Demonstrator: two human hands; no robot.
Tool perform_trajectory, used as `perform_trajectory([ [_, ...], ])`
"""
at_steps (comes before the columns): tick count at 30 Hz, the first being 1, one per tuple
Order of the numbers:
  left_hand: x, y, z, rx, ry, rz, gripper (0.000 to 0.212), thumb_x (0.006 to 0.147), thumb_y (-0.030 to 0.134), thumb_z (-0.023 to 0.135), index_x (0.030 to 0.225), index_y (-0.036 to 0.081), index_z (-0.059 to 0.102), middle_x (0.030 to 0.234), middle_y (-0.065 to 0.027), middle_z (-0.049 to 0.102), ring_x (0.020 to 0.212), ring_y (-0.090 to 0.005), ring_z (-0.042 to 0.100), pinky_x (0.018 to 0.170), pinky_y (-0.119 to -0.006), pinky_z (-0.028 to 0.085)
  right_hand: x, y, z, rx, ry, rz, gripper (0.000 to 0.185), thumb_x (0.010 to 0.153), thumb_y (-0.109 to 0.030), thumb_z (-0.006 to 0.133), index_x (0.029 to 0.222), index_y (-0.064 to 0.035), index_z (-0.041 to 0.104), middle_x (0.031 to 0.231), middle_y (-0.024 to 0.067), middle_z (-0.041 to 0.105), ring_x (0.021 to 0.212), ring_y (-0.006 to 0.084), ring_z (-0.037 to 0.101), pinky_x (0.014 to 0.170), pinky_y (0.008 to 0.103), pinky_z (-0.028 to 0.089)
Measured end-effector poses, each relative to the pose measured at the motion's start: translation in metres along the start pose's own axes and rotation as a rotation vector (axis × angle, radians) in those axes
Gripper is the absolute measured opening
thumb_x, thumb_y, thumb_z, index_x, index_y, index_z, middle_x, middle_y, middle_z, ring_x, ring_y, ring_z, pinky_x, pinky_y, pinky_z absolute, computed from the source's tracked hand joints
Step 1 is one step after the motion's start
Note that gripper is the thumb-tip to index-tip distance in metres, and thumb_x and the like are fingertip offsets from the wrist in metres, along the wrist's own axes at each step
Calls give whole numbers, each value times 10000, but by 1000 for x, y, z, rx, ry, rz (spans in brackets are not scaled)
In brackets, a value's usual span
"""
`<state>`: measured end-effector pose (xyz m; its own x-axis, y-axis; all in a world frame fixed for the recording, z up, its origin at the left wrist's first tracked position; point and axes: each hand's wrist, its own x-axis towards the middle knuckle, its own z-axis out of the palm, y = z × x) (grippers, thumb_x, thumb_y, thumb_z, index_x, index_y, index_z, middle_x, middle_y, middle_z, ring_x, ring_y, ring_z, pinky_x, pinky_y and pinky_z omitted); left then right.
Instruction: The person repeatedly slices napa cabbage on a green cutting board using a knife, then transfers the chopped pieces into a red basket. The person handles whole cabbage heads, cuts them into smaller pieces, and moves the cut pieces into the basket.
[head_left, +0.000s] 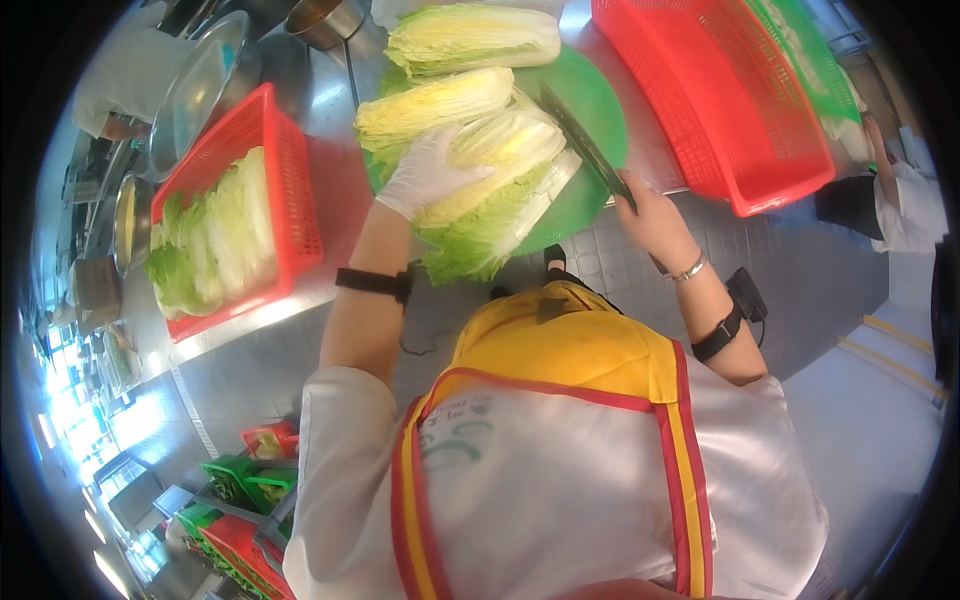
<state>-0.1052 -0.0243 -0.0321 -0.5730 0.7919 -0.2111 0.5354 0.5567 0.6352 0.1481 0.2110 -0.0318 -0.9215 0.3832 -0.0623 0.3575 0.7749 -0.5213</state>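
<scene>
My left hand (429, 171), in a thin white glove, grips the leafy side of a cut napa cabbage piece (517, 139). Its thumb lies across the pale yellow inner leaves. In my bare right hand (658, 225) is the handle of a kitchen knife (581, 139), its blade slanting up and left over the round green cutting board (611, 112), to the right of the cut pieces. Another yellow-green section (442, 101) lies just beyond my left hand. A larger napa cabbage (480, 37) rests at the far side. Loose outer leaves (480, 229) hang over the board's near edge.
Left of the board, a red plastic basket (289, 187) holds napa cabbage pieces. Another red basket (720, 97) stands to the right, beside a green basket (814, 60). A metal basin (240, 45) and a metal pot (322, 22) are at the far left. Co-workers (911, 195) stand at both sides.
</scene>
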Motion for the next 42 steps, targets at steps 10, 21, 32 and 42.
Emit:
perform_trajectory([
  [10,-23,41,37,431,4,-110,1053,696,554,711,1500,69,234,1414,-235,384,1228,-376,454,968,-518,424,-18,-33,-21,14,236,-53,290,903,-153,530,1180,-79,485,696,209,622,639,399,618,584,485,491],
  [21,-29,56,59,574,193,-24,1098,632,612,754,1473,82,289,1407,-202,378,1265,-364,434,967,-575,407,3,-47,-21,-302,-4,-242,214,878,-130,530,1062,-35,474,641,161,599,602,366,607,558,469,487],
  [32,-18,46,52,412,99,-97,1013,644,399,802,1461,54,313,1331,-209,448,1151,-383,480,995,-438,426,59,-46,-40,-312,-372,-293,216,878,-120,498,1051,-4,443,690,212,612,651,407,620,594,498,490],
  [42,-37,45,46,567,272,8,1044,635,481,805,1463,60,326,1406,-250,398,1285,-410,404,1047,-398,379,95,-19,-8,-82,-409,-331,236,896,-142,476,1078,7,454,743,235,621,721,400,629,655,483,493],
])
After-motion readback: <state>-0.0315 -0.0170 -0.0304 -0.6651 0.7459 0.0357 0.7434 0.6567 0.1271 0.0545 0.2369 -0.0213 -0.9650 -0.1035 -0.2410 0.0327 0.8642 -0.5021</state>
